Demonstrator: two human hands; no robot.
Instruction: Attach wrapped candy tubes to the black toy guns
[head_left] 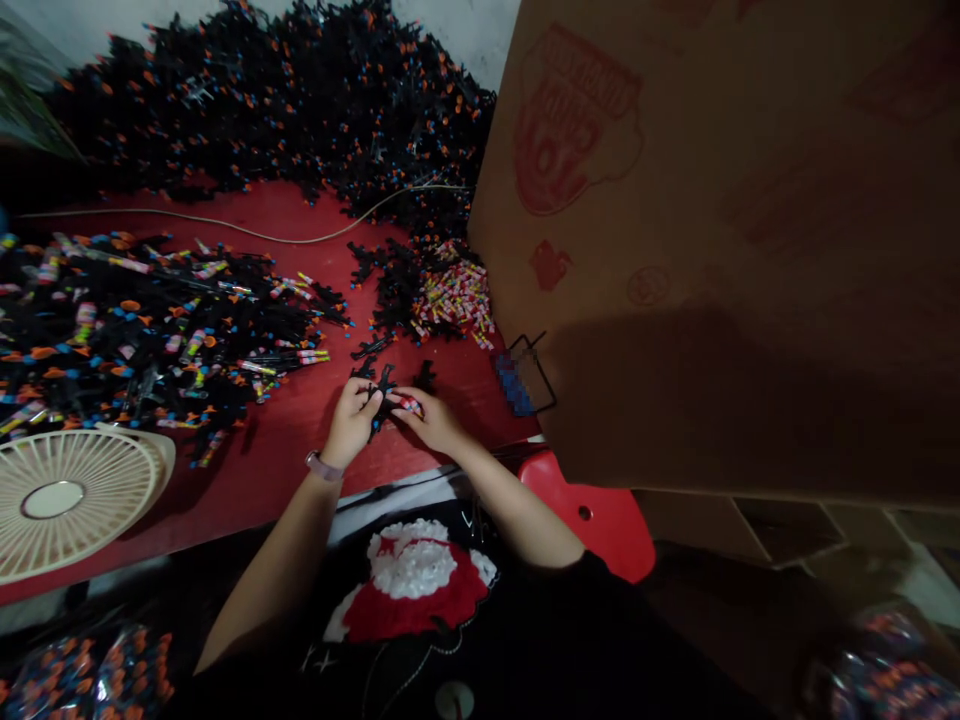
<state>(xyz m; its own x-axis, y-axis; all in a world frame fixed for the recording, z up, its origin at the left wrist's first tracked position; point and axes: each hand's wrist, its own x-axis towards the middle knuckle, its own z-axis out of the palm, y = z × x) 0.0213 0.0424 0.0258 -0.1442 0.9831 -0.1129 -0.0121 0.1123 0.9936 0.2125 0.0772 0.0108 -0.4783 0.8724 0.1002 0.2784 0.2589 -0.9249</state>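
Note:
Over the red table, my left hand [350, 424] is closed around a black toy gun [385, 378] with small blue parts. Close beside it, my right hand [433, 420] pinches a small pink-and-white tube [409, 403] against the toy gun's side; the exact contact between the two is too small to make out. Another black toy gun [425, 376] lies just beyond my right hand. A heap of small pink and yellow tubes [459, 295] rests further back, with loose black toy guns [394, 280] beside it.
Toy guns with colourful tubes [150, 320] are piled at the left, behind a cream fan [82, 500]. A larger black heap [285, 100] fills the back, a cable [292, 241] before it. On the right stand a cardboard box [712, 250], a blurred device [517, 380] and a red stool [592, 515].

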